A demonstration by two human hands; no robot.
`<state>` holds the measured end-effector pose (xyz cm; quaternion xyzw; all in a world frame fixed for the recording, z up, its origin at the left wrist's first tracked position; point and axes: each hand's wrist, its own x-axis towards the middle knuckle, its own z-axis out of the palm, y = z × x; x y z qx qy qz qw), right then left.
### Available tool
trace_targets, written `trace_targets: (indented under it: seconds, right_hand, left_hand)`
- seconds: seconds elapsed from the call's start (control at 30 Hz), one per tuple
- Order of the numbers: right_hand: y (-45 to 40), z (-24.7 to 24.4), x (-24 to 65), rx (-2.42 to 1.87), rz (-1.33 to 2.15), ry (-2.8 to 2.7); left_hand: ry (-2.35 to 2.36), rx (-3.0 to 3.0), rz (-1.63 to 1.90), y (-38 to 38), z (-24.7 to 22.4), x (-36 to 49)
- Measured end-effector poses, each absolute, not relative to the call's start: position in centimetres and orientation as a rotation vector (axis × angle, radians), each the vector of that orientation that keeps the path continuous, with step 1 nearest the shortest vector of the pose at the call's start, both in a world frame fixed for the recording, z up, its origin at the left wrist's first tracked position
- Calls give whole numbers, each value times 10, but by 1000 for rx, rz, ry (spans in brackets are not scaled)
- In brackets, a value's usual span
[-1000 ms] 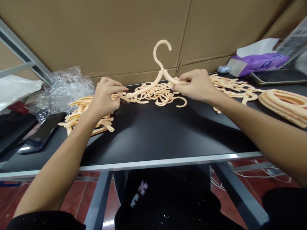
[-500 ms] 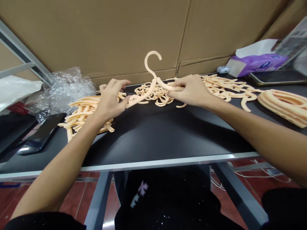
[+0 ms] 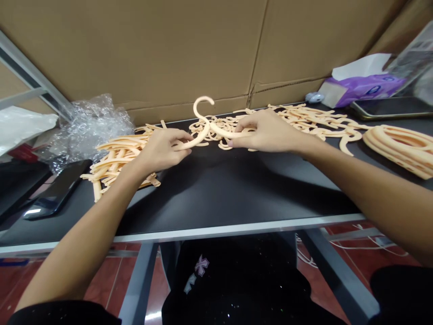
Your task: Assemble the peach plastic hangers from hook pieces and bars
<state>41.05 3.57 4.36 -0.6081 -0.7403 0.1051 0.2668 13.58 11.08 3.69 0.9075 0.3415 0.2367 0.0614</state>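
Note:
Between my hands, above the black tabletop, I hold a peach-coloured plastic clothes hanger with its hook pointing up. My left hand is closed around the end of its left arm. The fingers of my right hand pinch the right arm, whose tip they hide. Behind the hanger lies a heap of loose hooks in the same colour. Straight hanger pieces are piled beside my left hand. More curved pieces spread out past my right hand.
Stacked peach hanger parts sit at the right. Behind them are a phone and a purple tissue pack. Crumpled clear plastic and a dark phone lie at the left. A cardboard wall closes off the back.
My left hand has closed from spread fingers onto the hanger's left arm. The hanger has dropped lower, shifted left and its arms have flattened out.

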Motion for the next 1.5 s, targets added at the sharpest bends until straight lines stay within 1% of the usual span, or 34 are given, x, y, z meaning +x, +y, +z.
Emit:
trace_targets:
  seconds: [0.1,0.17,0.3,0.4,0.53,0.83,1.0,1.1,1.23,1.5]
  right_hand:
    - [35,47,415,-1646,291,-2124]
    - [34,48,417,-1621,314,-2233]
    - [31,50,417,-1564,541,-2450]
    - [27,52,414,-1521,697,-2558]
    - [21,54,410,-1438,842,-2622]
    - [23,50,412,-1290,809,-2665]
    - [27,50,417,-1349,827,-2627]
    - [27,51,420,-1412,852,-2614]
    - [28,56,425,-1472,861,-2657]
    - [29,56,428,-1416,940,-2666]
  left_hand:
    - [1069,2741,679,117,38,131]
    - [1055,2758,579,120,39,128]
    - [1042,2781,311,122,43,125]
    - [980,2834,211,122,46,124]
    - [939,2894,221,120,47,125]
    - [893,2865,177,118,45,124]
    - [889,2890,289,121,46,123]
    - [1039,2865,341,119,48,125]
    - [1173,2762,287,115,49,127]
    - [1020,2820,195,113,41,133]
